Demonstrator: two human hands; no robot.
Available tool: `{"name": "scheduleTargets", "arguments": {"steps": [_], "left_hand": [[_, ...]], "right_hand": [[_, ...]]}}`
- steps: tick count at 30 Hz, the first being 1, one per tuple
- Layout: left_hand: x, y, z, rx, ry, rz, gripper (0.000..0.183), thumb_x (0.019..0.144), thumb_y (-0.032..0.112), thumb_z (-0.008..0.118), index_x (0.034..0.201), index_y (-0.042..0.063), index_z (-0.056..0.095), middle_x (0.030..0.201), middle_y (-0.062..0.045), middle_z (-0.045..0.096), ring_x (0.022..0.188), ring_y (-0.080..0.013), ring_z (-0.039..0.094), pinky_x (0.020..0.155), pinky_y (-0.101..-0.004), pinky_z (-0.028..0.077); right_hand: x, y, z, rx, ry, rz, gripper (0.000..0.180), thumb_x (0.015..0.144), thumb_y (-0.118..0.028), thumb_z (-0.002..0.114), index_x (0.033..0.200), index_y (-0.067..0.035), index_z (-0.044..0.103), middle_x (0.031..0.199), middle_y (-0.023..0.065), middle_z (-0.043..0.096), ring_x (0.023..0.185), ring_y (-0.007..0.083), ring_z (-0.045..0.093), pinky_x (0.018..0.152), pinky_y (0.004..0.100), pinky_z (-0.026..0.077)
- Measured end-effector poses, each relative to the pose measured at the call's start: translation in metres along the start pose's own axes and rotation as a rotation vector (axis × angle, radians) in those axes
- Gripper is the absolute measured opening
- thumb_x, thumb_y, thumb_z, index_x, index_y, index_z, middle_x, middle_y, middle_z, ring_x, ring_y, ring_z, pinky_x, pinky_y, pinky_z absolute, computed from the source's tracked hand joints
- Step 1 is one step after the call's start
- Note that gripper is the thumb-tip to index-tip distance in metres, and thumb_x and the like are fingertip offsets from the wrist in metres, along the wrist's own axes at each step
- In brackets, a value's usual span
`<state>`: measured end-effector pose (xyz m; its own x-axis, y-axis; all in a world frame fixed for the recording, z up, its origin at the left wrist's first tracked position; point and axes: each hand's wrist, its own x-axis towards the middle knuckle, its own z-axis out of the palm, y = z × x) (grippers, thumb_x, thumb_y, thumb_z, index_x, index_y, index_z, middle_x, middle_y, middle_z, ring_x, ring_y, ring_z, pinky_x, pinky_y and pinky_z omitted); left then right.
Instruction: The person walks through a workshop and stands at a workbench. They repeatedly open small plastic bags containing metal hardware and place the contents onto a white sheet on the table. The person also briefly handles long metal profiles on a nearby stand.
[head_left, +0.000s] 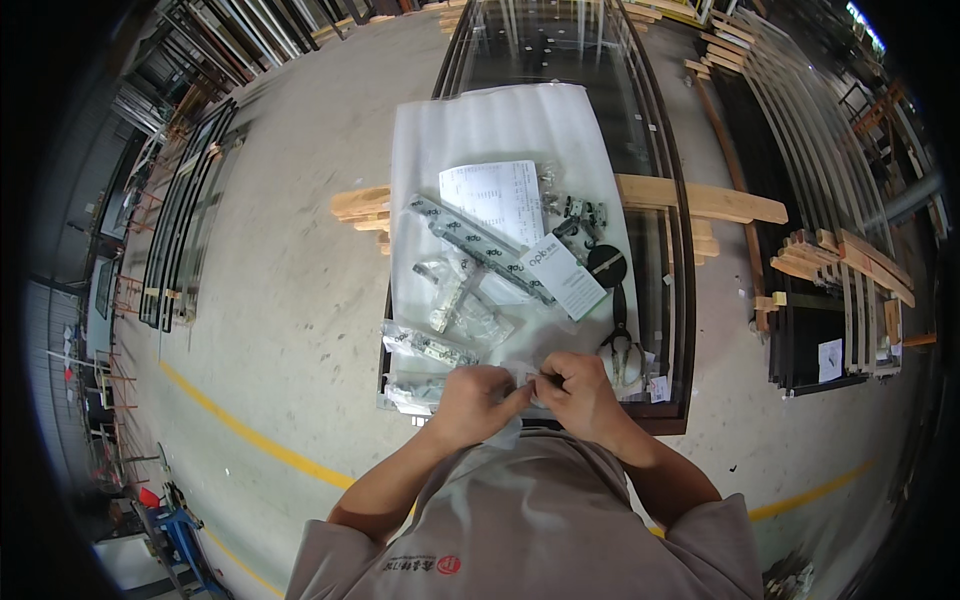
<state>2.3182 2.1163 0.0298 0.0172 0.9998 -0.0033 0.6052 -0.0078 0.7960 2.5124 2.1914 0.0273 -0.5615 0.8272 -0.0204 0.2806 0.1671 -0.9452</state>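
Observation:
Both my hands meet close in front of my body, at the near end of a white foam sheet (495, 124). Between the fingertips of my left hand (476, 401) and my right hand (583, 386) is pinched a thin clear plastic bag (506, 435), part of it hanging below. Whether anything is inside it is hidden by my fingers. Left of my hands lie hardware pieces in printed plastic wrap (431, 346) and more wrapped parts (412, 390). Just beyond my right hand rests a dark hand tool with looped handles (621, 349), perhaps scissors.
On the foam lie long wrapped strips (480, 244), a printed sheet (487, 187), a white card (566, 277), a black disc (606, 265), black fittings (577, 217) and bagged parts (450, 300). Framed glass panels (679, 300) sit beneath, over timber bars (735, 202). More panels (810, 150) stand right.

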Motion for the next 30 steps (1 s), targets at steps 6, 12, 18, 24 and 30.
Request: {"name": "scheduleTargets", "arguments": {"steps": [6,12,18,24,30], "left_hand": [[0.007,0.003,0.001,0.113,0.009,0.008,0.028,0.084,0.022,0.077,0.069,0.003,0.063,0.07,-0.018,0.064,0.066,-0.0412,0.065,0.059,-0.0496,0.051],[0.005,0.016,-0.007,0.349,-0.073,0.188,0.025,0.083,0.018,0.075,0.066,0.006,0.062,0.068,-0.016,0.063,0.065,-0.0393,0.064,0.06,-0.0498,0.052],[-0.001,0.008,-0.004,0.208,0.06,0.127,0.028,0.082,0.014,0.074,0.062,0.004,0.057,0.065,-0.016,0.062,0.062,-0.0405,0.062,0.057,-0.0501,0.048],[-0.008,-0.002,0.019,-0.516,0.281,-0.481,0.034,0.089,0.003,0.065,0.058,0.0,0.051,0.057,0.006,0.043,0.058,-0.004,0.038,0.051,-0.0307,0.029],[-0.012,0.021,0.031,-0.36,0.319,-0.101,0.034,0.089,0.001,0.066,0.06,0.0,0.048,0.056,-0.003,0.045,0.053,-0.0146,0.041,0.051,-0.0343,0.031]], "right_hand": [[-0.006,0.003,0.007,0.013,-0.036,-0.034,0.017,0.081,-0.007,0.075,0.079,0.003,0.061,0.076,0.0202,0.066,0.07,0.0411,0.066,0.062,0.0449,0.051],[-0.007,0.001,0.008,-0.424,0.002,-0.188,0.024,0.075,-0.014,0.078,0.073,-0.001,0.058,0.071,0.0173,0.062,0.068,0.0419,0.064,0.06,0.0512,0.048],[-0.013,0.01,-0.002,-0.26,-0.001,-0.1,0.019,0.077,-0.013,0.075,0.072,0.0,0.061,0.071,0.0185,0.064,0.066,0.0427,0.063,0.059,0.0482,0.05],[-0.024,0.026,0.005,0.226,0.033,0.361,0.019,0.087,-0.009,0.067,0.073,0.004,0.064,0.063,0.0124,0.065,0.061,0.0278,0.065,0.057,0.0384,0.05],[-0.02,0.043,0.026,0.442,0.315,0.343,0.016,0.092,-0.008,0.063,0.095,0.007,0.068,0.08,0.0093,0.07,0.076,0.0148,0.067,0.063,0.0311,0.051]]}}
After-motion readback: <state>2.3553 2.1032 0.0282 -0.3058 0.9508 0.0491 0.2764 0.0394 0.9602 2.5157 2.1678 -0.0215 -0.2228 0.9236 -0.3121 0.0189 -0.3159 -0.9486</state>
